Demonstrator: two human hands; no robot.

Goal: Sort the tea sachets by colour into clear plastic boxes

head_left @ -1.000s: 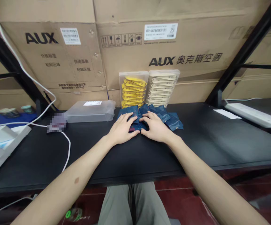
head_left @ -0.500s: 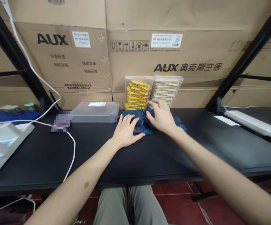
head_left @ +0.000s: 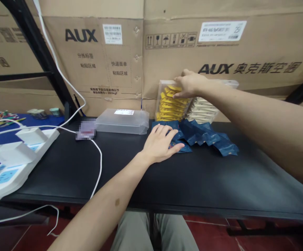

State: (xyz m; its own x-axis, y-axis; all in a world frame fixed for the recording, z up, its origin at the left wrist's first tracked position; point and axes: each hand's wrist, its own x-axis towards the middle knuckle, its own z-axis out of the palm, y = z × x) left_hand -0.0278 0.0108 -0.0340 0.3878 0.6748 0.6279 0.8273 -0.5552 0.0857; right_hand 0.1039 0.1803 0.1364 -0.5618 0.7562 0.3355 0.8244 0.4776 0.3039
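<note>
My left hand (head_left: 160, 143) lies palm down with its fingers spread over dark blue packets (head_left: 165, 124) on the black table. My right hand (head_left: 190, 84) reaches to the top of a clear plastic box (head_left: 159, 101) that stands upright and holds a stack of yellow packets (head_left: 172, 108). Its thumb is in front of the yellow packets and its fingers are at the upper rim, closed around the box's top. Cream packets (head_left: 202, 111) fill a second upright box, partly behind my right forearm. More blue packets (head_left: 200, 133) lie overlapping in a row to the right of my left hand.
A closed translucent box (head_left: 122, 122) with a white label lies flat to the left. Further left are a blurred-out item (head_left: 86, 129), a white cable (head_left: 100, 164) and a power strip (head_left: 17, 167) with plugs. Large cardboard cartons (head_left: 109, 83) stand behind the black table (head_left: 193, 184).
My right hand has moved up from the blue packets to the top of the yellow-packet box. My left hand stays on the blue packets. The view has swung left.
</note>
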